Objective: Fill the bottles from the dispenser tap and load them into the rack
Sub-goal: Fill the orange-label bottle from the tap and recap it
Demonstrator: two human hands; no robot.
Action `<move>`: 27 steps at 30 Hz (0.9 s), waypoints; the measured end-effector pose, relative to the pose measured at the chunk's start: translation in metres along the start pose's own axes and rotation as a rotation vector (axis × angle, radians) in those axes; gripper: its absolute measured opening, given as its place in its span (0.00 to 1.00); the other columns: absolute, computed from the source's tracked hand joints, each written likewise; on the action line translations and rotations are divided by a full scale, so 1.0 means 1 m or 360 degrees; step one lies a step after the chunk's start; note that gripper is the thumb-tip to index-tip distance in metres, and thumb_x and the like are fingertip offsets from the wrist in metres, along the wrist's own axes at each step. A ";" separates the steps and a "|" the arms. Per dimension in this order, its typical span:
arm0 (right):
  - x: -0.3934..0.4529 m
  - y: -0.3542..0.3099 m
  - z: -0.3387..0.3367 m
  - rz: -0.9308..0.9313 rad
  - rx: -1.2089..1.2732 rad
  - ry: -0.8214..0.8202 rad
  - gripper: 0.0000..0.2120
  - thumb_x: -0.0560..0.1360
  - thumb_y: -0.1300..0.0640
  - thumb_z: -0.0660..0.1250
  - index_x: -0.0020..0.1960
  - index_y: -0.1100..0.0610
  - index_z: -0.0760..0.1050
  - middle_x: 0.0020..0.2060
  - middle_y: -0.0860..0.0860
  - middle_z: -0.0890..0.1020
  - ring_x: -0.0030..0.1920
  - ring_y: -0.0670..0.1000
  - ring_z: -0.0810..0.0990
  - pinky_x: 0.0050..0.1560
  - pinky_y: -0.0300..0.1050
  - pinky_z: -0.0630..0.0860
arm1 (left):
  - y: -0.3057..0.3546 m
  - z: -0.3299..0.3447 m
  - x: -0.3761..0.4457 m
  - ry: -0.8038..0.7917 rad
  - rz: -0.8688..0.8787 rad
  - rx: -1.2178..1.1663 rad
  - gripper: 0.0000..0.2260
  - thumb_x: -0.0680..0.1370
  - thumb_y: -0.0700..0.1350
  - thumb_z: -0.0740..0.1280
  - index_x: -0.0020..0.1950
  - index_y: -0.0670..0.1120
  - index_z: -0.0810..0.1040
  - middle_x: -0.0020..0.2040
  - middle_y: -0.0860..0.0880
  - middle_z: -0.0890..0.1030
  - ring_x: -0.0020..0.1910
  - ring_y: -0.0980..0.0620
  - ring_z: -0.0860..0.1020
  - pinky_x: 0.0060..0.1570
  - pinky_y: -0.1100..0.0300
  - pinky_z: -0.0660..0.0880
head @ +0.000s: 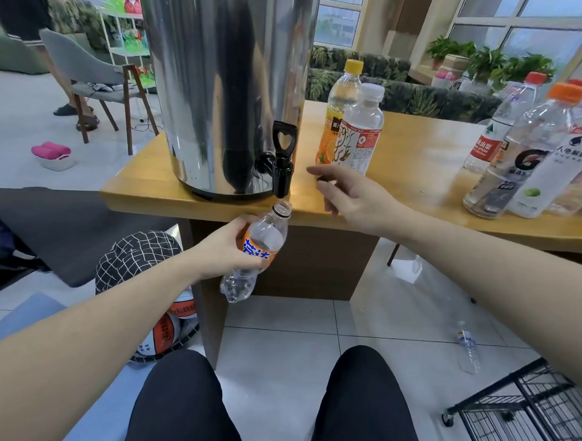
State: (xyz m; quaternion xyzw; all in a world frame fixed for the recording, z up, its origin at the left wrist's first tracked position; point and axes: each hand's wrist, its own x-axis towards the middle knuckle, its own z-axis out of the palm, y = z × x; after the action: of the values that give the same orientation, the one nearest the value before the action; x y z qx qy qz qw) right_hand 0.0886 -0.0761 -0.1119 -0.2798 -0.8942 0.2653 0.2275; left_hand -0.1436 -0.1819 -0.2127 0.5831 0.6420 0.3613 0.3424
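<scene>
Wooden table (413,170), left hand (231,252) fingers gripping uncapped bottle (257,251) under tap (281,164), right hand (351,195) fingers loosely spread

The wooden table (413,170) carries the steel dispenser (225,90) at its left front corner, the black tap (281,164) overhanging the edge. Just right of the dispenser stand two capped bottles touching each other, a yellow-capped juice bottle (340,119) behind a white-capped bottle (362,132), and well to the right of it a cluster of bottles (525,152) with orange and red caps stands near the table's front edge. On the tiled floor (287,339) right of the dispenser and below lie a clear bottle (469,346) on its side and a black wire rack (533,409).
</scene>
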 end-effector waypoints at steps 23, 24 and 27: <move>0.068 -0.069 0.006 0.0081 0.0569 0.0494 0.20 0.81 0.39 0.59 0.48 0.54 0.79 0.43 0.52 0.86 0.48 0.52 0.84 0.58 0.58 0.79 | 0.007 0.004 0.002 0.0052 -0.0050 -0.0053 0.29 0.69 0.48 0.80 0.67 0.54 0.72 0.57 0.55 0.81 0.56 0.56 0.80 0.57 0.58 0.78; 0.067 -0.073 0.008 0.0091 0.0752 0.0431 0.20 0.82 0.41 0.59 0.51 0.57 0.78 0.44 0.55 0.86 0.48 0.55 0.85 0.58 0.58 0.79 | 0.007 0.004 0.002 0.0042 -0.0048 -0.0039 0.30 0.69 0.48 0.80 0.67 0.53 0.72 0.57 0.55 0.81 0.56 0.56 0.80 0.58 0.57 0.79; 0.063 -0.084 0.012 0.0091 0.1165 0.0224 0.20 0.84 0.46 0.55 0.55 0.62 0.75 0.36 0.57 0.82 0.39 0.56 0.82 0.49 0.50 0.81 | 0.005 0.003 0.004 0.0029 -0.0046 -0.0015 0.31 0.69 0.49 0.80 0.69 0.53 0.72 0.58 0.55 0.81 0.56 0.56 0.80 0.58 0.55 0.79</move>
State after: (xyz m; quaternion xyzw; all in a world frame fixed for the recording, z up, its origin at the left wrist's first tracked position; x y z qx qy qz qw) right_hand 0.0038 -0.1002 -0.0538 -0.2222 -0.7142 0.5537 0.3659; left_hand -0.1383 -0.1775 -0.2099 0.5688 0.6518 0.3645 0.3446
